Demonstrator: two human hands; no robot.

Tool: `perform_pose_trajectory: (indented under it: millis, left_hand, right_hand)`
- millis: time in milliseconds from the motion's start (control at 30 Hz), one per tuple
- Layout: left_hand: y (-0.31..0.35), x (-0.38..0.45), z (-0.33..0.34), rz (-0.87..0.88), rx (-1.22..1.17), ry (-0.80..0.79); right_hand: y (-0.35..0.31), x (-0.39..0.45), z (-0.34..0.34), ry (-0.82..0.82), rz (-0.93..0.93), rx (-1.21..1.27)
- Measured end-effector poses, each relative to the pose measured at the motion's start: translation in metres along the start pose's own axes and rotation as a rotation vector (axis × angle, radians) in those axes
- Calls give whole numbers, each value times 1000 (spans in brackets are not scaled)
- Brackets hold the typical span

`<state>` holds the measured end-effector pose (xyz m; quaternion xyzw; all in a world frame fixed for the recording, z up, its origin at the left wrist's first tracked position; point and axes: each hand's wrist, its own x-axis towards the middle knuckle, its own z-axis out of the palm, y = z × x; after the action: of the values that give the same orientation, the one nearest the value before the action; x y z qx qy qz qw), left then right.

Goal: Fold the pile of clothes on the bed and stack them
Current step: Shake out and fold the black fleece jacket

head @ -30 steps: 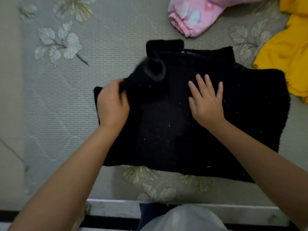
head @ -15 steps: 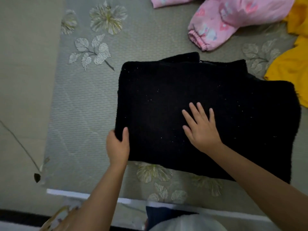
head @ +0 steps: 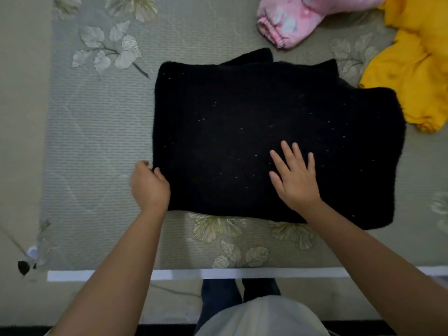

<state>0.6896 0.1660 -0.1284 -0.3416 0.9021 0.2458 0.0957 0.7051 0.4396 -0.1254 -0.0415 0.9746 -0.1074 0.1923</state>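
No brand, label or writing is showing anywhere. The black sweater is lying folded flat at the middle of the bed, its dark pile hiding any seams or layers, so the fold lines are hard to make out. At one o'clock the pink garment is running off the top edge, and at two o'clock the yellow garment is being cut off by the right edge. The left hand is gripping the sweater's nine-o'clock edge, fingers curling under it and out of sight. The right hand is pressing flat on the sweater toward five o'clock, fingers straight and spread.
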Motion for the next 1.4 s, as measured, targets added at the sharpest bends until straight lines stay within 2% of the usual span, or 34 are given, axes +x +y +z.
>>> perform_pose_trajectory:
  millis: [67,133,233,300,367,433,500,567,700,800,867,933,1000,1133,1233,1400]
  left_hand:
    - [11,-13,-4,314,70,94]
    - [24,-32,1,672,106,108]
    - [50,-68,23,1021,233,-56]
    - [65,-90,42,1101,341,-240]
    - [70,-104,61,1016,432,-415]
    - [66,-103,79,902,559,-489]
    - [61,-100,88,870,670,-495]
    - [59,-97,88,868,719,-495]
    - [68,-101,83,791,845,-574]
    - [91,-108,78,758,782,-567]
    - [105,-113,73,830,642,-468]
    - [115,-119,74,945,543,-390]
    - [125,-122,79,969,558,-418]
    - [136,-124,99,789,811,-641]
    - [140,-125,109,699,847,-670]
    - [141,-121,107,689,861,-695]
  right_hand:
    - [20,-17,-14,148,129,74]
    - [51,-36,-27,273,356,102]
    - [103,-69,-42,315,797,171]
    - [127,-90,-44,247,1057,359]
    - [138,-102,-35,160,1107,605]
    - [145,-104,-23,179,978,577]
    - [155,-102,-20,344,905,499]
    - [170,-100,-18,476,923,432]
    - [170,-87,10,253,993,521]
    - [166,-77,9,339,970,540]
    - [169,-77,0,386,939,601]
    - [171,-78,-6,289,871,718]
    - [169,-77,-9,97,823,718]
    - [166,-68,-13,-134,860,643]
    - [172,-61,-13,-178,879,764]
    - [176,-59,-9,-128,869,920]
